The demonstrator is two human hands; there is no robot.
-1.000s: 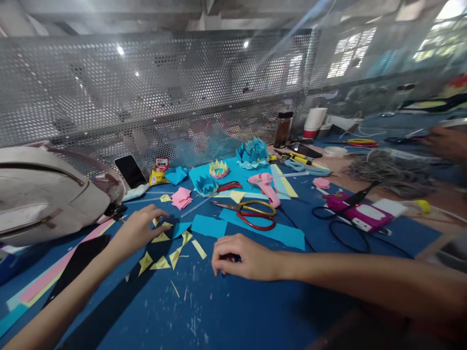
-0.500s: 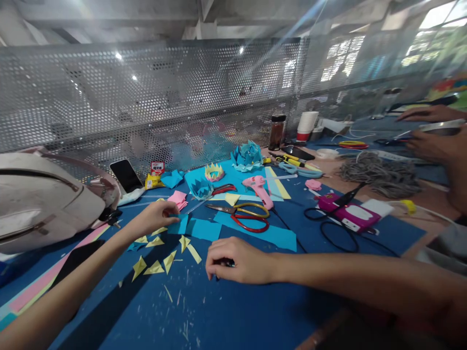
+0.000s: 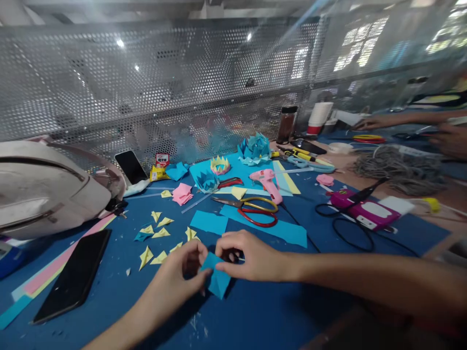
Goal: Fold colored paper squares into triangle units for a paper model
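Blue paper (image 3: 216, 278) sits between the left hand (image 3: 186, 272) and right hand (image 3: 248, 256).

The only view, from the head camera, looks forward and down from above the forearms. Closest, at lower center, are the left hand (image 3: 182, 274), right hand (image 3: 251, 255) and blue paper (image 3: 216, 281). Its wide sweep crosses the blue tabletop (image 3: 266, 311) to the perforated metal screen (image 3: 146, 92) behind, from backpack (image 3: 47, 189) at left to windows (image 3: 361, 43) at upper right.
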